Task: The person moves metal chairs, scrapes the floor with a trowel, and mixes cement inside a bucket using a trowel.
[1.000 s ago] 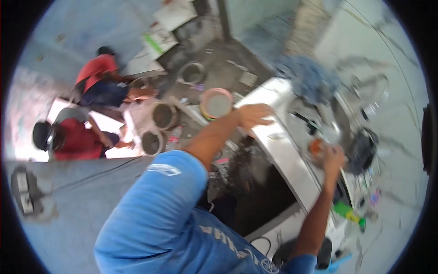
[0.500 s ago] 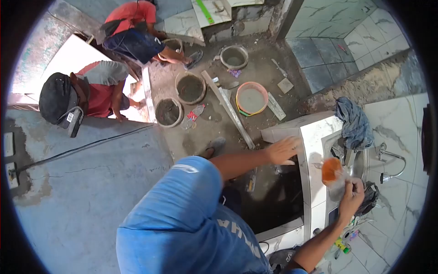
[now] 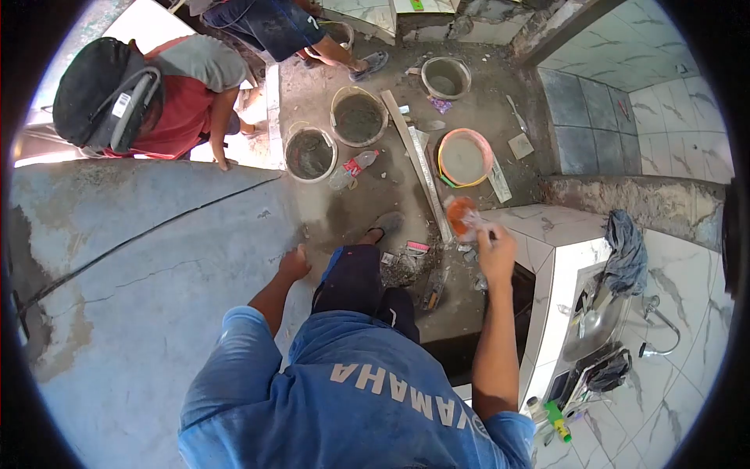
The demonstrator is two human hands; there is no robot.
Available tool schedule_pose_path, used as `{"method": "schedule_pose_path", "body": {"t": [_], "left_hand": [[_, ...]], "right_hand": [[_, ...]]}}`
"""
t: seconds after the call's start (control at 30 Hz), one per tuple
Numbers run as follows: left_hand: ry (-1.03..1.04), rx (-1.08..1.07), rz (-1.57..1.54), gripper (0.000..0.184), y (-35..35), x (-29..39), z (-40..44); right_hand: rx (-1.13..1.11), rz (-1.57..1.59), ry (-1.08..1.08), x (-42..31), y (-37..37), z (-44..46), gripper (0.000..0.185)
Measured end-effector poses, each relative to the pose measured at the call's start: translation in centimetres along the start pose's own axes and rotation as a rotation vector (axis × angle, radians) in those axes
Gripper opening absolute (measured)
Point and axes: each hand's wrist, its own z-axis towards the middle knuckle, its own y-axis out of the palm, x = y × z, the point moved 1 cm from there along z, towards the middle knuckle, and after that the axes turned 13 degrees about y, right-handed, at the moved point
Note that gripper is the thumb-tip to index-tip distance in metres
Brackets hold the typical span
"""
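Note:
My right hand point(image 3: 496, 254) pinches the gathered top of a clear plastic bag point(image 3: 462, 218) with something orange in its bottom. The bag hangs above the floor, close to the corner of the tiled counter point(image 3: 551, 223). What the orange content is, I cannot make out. Beside the blue wall, my left hand point(image 3: 295, 264) is held low with its fingers curled and nothing visible in them. Just beyond the bag stands an orange-rimmed bucket point(image 3: 465, 156) of grey mix.
Several buckets of grey mix, one a white-rimmed bucket point(image 3: 310, 155), stand ahead. A plastic bottle point(image 3: 354, 170) and a long straight bar point(image 3: 426, 176) lie on the floor. Two people crouch at the left. A sink point(image 3: 598, 313) with a draped cloth point(image 3: 625, 252) is at right.
My right hand has carried the bag from over the sink counter leftward and forward, above the floor. My left hand has left the counter edge for the wall side, its spread fingers now curled.

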Motion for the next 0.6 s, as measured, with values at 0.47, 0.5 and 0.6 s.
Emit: {"method": "schedule_pose_path", "body": {"t": [0.47, 0.5, 0.6], "left_hand": [[0.357, 0.179, -0.277, 0.036, -2.8, 11.7, -1.2], [0.440, 0.259, -0.239, 0.034, -3.5, 12.4, -1.1], [0.601, 0.358, -0.226, 0.035, -5.9, 15.9, -1.4]], "right_hand": [[-0.146, -0.078, -0.099, 0.0, 13.2, -3.8, 0.017], [-0.151, -0.138, -0.119, -0.3, 13.5, -4.8, 0.016], [-0.211, -0.183, -0.139, -1.9, 12.8, -7.7, 0.017]]}}
